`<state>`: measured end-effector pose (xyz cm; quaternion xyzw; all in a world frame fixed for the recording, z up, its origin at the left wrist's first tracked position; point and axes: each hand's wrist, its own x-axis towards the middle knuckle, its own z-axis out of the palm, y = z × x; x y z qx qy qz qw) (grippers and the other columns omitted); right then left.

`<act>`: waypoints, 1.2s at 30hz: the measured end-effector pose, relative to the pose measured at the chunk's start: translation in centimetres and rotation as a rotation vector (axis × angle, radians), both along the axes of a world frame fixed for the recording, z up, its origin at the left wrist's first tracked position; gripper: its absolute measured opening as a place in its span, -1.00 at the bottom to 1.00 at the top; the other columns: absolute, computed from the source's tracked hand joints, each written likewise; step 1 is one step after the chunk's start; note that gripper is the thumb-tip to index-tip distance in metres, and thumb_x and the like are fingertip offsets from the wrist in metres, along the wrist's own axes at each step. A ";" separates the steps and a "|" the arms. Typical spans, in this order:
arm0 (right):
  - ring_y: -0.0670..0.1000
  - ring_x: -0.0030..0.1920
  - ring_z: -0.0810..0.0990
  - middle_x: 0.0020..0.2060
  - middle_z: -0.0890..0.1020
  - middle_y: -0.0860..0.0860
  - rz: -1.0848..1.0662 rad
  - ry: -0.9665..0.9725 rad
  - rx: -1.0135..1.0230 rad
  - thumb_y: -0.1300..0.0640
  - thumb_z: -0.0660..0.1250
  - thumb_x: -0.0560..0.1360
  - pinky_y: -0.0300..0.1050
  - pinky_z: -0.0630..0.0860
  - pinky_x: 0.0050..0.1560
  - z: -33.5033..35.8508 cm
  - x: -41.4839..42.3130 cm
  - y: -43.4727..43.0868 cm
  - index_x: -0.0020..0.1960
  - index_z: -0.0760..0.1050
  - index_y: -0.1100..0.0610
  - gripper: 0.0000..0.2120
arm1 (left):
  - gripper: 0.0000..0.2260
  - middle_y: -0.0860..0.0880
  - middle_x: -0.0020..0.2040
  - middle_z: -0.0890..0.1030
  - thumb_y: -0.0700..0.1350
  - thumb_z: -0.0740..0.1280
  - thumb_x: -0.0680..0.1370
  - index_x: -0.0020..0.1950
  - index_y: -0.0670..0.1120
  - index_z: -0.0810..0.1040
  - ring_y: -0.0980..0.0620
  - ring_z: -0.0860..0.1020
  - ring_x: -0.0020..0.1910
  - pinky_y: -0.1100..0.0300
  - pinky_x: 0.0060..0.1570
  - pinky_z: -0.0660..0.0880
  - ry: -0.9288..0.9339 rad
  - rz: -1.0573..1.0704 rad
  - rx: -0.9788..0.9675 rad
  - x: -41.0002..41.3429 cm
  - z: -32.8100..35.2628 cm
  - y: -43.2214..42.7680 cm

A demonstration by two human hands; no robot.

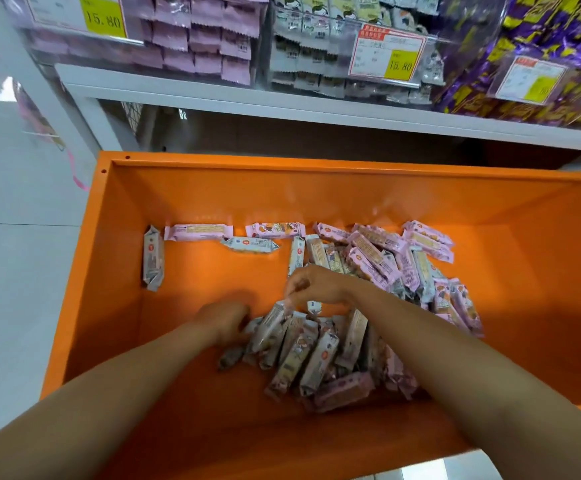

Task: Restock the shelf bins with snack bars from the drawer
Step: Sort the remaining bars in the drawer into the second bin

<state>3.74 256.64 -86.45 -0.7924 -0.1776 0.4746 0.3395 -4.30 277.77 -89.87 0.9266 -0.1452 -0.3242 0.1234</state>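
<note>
An open orange drawer (192,188) holds several pink and white wrapped snack bars (379,258), scattered along the back and heaped at the right and front. My left hand (225,322) reaches into the front heap and grips a bunch of bars (302,355) at their left ends. My right hand (311,284) hovers just above the heap and pinches the top end of one bar (271,325), which hangs tilted. Clear shelf bins above hold pink packs (199,39), white packs (302,57) and purple packs (541,39).
A white shelf edge (282,102) runs above the drawer, with a dark gap beneath it. Price tags reading 15.80 (389,53) hang on the bin fronts. Pale tiled floor (12,237) lies to the left of the drawer.
</note>
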 end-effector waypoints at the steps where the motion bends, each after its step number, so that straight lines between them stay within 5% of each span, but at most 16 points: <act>1: -0.08 0.05 0.61 -0.02 0.64 0.03 -0.036 0.005 0.007 0.12 0.42 0.54 -0.11 0.49 0.18 0.0 0.2 -0.2 -0.08 0.62 0.14 -0.91 | -0.70 0.01 -0.05 0.46 0.07 0.30 0.58 0.17 -0.11 0.51 -0.08 0.51 0.16 0.16 -0.02 0.36 0.004 0.030 0.008 0.2 0.0 0.2; 6: 0.17 0.19 0.56 0.14 0.56 0.25 -0.225 -0.001 0.061 0.18 0.35 0.58 0.03 0.56 0.14 -0.1 1.0 -0.5 -0.12 0.50 0.10 -0.89 | -0.62 -0.05 0.16 0.58 0.21 0.38 0.48 0.13 -0.03 0.55 -0.07 0.55 0.15 0.15 0.01 0.45 0.009 0.172 0.071 0.7 -0.3 0.9; 10: 0.09 -0.03 0.54 0.03 0.55 0.21 -0.294 -0.028 0.065 0.20 0.33 0.60 -0.24 0.53 -0.08 -0.3 1.2 -0.5 -0.09 0.46 0.13 -0.90 | -0.71 -0.09 0.14 0.61 0.14 0.34 0.52 0.08 -0.05 0.55 -0.09 0.57 0.13 0.14 -0.01 0.47 -0.041 0.205 0.127 0.8 -0.1 1.0; 13: 0.08 -0.16 0.47 -0.11 0.51 0.14 -0.341 -0.066 0.072 0.20 0.31 0.61 -0.22 0.50 -0.12 -0.4 1.3 -0.5 -0.10 0.44 0.10 -0.88 | -0.68 -0.10 0.01 0.65 0.18 0.28 0.55 0.03 -0.06 0.58 -0.10 0.60 0.00 0.14 -0.08 0.47 0.007 0.384 -0.031 1.3 0.0 1.8; 17: 0.06 -0.18 0.46 -0.11 0.48 0.15 -0.348 -0.063 0.075 0.19 0.30 0.62 -0.21 0.51 -0.12 -0.4 1.5 -0.1 -0.06 0.43 0.15 -0.91 | -0.81 -0.06 0.05 0.61 -0.07 0.45 0.50 0.06 -0.06 0.56 -0.08 0.57 0.12 0.07 0.09 0.48 0.162 0.625 -0.405 1.9 -0.3 2.8; 20: -0.01 -0.18 0.56 -0.07 0.53 0.08 -0.361 0.016 0.096 0.21 0.28 0.62 -0.32 0.53 -0.17 0.0 1.5 0.6 0.02 0.44 0.21 -0.94 | -0.74 -0.01 0.06 0.55 -0.15 0.46 0.50 0.13 -0.06 0.49 0.00 0.52 0.09 0.21 -0.01 0.44 0.239 0.740 -0.608 2.0 0.8 2.3; 29: -0.06 -0.07 0.57 -0.05 0.58 -0.12 -0.313 0.012 0.110 0.16 0.28 0.62 -0.18 0.56 -0.07 0.2 0.8 2.5 0.00 0.46 0.14 -0.95 | -0.51 -0.06 0.17 0.53 -0.06 0.55 0.41 0.24 -0.06 0.41 -0.06 0.50 0.19 0.15 0.09 0.45 0.301 0.754 -0.622 2.0 0.6 2.7; 32: 0.06 -0.05 0.54 -0.05 0.58 -0.03 -0.330 0.007 0.107 0.15 0.30 0.62 -0.01 0.59 0.03 -0.1 0.8 2.8 0.00 0.47 0.13 -0.95 | -0.54 0.01 0.25 0.49 0.01 0.44 0.51 0.34 -0.08 0.41 -0.05 0.48 0.26 0.14 0.22 0.44 0.307 0.747 -0.661 2.1 1.1 2.4; 36: -0.02 -0.23 0.57 -0.09 0.59 -0.05 -0.372 0.007 0.134 0.18 0.31 0.60 0.05 0.59 0.04 -0.1 1.1 2.9 -0.01 0.48 0.14 -0.96 | -0.72 0.10 0.22 0.39 -0.02 0.18 0.67 0.37 -0.01 0.38 0.07 0.39 0.23 0.26 0.16 0.30 0.288 0.770 -0.711 2.0 2.2 1.8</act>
